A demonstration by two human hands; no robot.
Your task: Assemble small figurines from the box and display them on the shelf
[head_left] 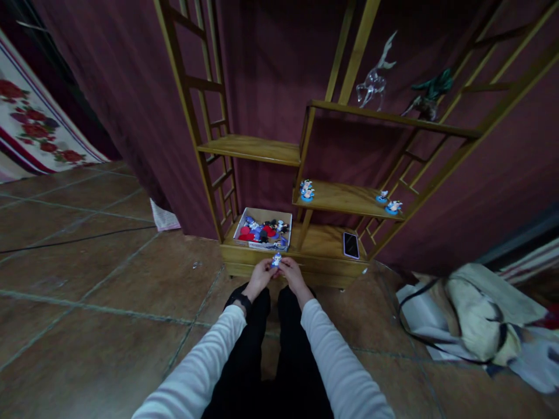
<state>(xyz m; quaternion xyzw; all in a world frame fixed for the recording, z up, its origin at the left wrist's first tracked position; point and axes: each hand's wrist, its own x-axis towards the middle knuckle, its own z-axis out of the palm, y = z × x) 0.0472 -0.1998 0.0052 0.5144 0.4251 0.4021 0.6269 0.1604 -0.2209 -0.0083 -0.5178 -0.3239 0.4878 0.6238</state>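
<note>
Between my hands is a small white-and-blue figurine [276, 260], held upright in front of the shelf's bottom board. My left hand [261, 277] pinches it from the left, and my right hand [292, 273] closes on it from the right. Just beyond them sits an open cardboard box [289, 221] with several small figures in blue, red, black and white. Similar figurines on blue bases stand on the middle shelf: a pair [307, 191] at its left end, and a small one [382, 196] and a larger one [393, 207] at its right.
The wooden display shelf [251, 148] stands before a dark red curtain. A phone [350, 245] lies on the bottom board. Higher up are a clear deer ornament [373, 84] and a dark green one [430, 96]. Bags [474, 308] lie on the tiled floor at right; a cable [78, 237] crosses the left.
</note>
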